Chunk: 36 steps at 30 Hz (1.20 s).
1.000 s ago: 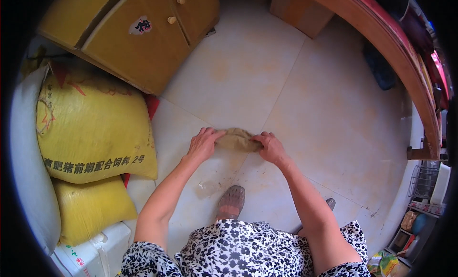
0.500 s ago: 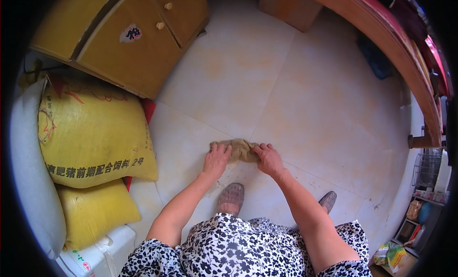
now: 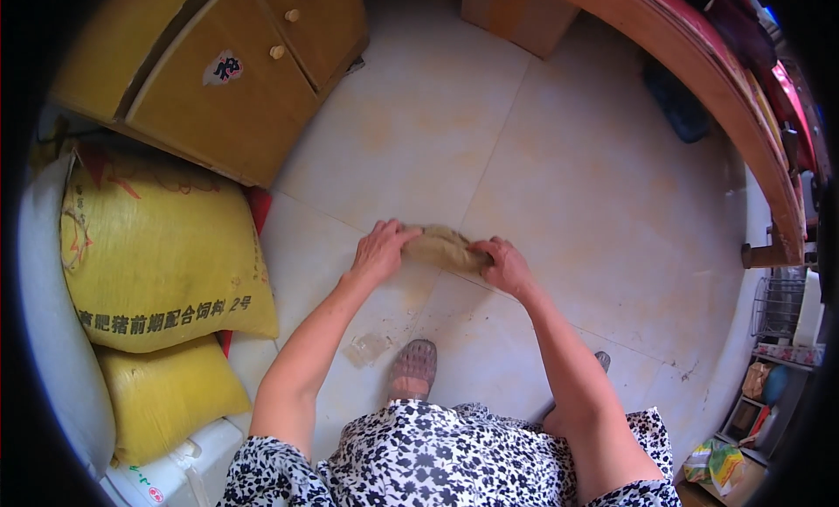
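Note:
A brown cloth [image 3: 444, 249], bunched into a short band, spans the gap between my two hands in front of my feet. My left hand [image 3: 379, 252] grips its left end with bent fingers. At the other end, my right hand [image 3: 505, 267] pinches the cloth between thumb and fingers. The pale tiled floor [image 3: 419, 149] lies beneath; whether the cloth touches it I cannot tell. Close to my left shoe [image 3: 413, 367] a smudged patch [image 3: 368, 349] marks the tile, with small specks of dirt scattered around.
Yellow woven sacks [image 3: 166, 253] are stacked at the left, above a white box [image 3: 188, 463]. A wooden cabinet [image 3: 236, 87] stands at the far left, a cardboard box [image 3: 520, 17] at the back. A curved wooden table edge [image 3: 699, 61] and a small shelf [image 3: 756, 411] line the right.
Both hands have moved forward with the cloth, away from my feet, and the cloth is drawn longer between them. The smudged patch by my left shoe shows more fully.

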Tool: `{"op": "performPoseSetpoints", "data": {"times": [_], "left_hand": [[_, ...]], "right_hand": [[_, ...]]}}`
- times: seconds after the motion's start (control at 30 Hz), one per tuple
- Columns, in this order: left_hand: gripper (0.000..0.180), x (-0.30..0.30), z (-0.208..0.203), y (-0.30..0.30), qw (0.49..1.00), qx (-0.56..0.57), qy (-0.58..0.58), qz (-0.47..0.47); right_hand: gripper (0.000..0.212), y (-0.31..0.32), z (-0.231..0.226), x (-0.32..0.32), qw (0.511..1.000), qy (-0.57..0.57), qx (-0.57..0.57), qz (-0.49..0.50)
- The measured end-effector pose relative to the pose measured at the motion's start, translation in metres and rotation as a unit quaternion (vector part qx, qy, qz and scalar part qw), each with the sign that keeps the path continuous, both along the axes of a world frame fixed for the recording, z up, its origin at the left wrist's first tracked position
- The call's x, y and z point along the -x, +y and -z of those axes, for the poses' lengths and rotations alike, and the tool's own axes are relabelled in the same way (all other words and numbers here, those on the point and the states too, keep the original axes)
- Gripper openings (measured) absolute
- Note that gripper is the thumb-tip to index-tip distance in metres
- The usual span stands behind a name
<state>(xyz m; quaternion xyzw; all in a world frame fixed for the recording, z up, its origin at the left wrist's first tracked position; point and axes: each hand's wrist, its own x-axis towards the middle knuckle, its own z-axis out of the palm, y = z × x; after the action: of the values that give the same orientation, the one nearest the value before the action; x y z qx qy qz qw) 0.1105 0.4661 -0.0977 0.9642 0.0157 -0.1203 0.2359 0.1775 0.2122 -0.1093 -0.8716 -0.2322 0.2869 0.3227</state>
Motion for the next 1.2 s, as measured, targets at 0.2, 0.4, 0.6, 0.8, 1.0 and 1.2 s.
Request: {"op": "performPoseSetpoints", "data": {"times": [0.2, 0.4, 0.6, 0.8, 1.0, 1.2], "left_hand": [[0.047, -0.017, 0.036, -0.005, 0.996, -0.066, -0.057, -0.026], [0.045, 0.041, 0.041, -0.035, 0.999, -0.036, -0.023, 0.005], [0.042, 0.085, 0.037, -0.081, 0.997, -0.014, -0.031, 0.075], [0.044, 0.069, 0.016, -0.085, 0.987, 0.052, 0.088, 0.125], [0.045, -0.013, 0.015, -0.094, 0.995, 0.045, -0.002, 0.094], [0.047, -0.025, 0.042, -0.115, 0.985, -0.085, -0.064, 0.135]], "right_hand": [[0.053, 0.012, 0.035, -0.007, 0.992, -0.117, 0.041, -0.012], [0.041, 0.003, 0.022, 0.02, 0.989, -0.091, 0.092, -0.066], [0.028, -0.036, 0.022, 0.055, 0.977, -0.072, 0.137, -0.15], [0.034, -0.072, 0.003, 0.035, 0.972, 0.078, 0.133, -0.176], [0.043, -0.097, -0.005, -0.017, 0.989, -0.084, 0.119, -0.04], [0.046, -0.101, 0.02, 0.004, 0.984, -0.118, 0.134, 0.012]]}}
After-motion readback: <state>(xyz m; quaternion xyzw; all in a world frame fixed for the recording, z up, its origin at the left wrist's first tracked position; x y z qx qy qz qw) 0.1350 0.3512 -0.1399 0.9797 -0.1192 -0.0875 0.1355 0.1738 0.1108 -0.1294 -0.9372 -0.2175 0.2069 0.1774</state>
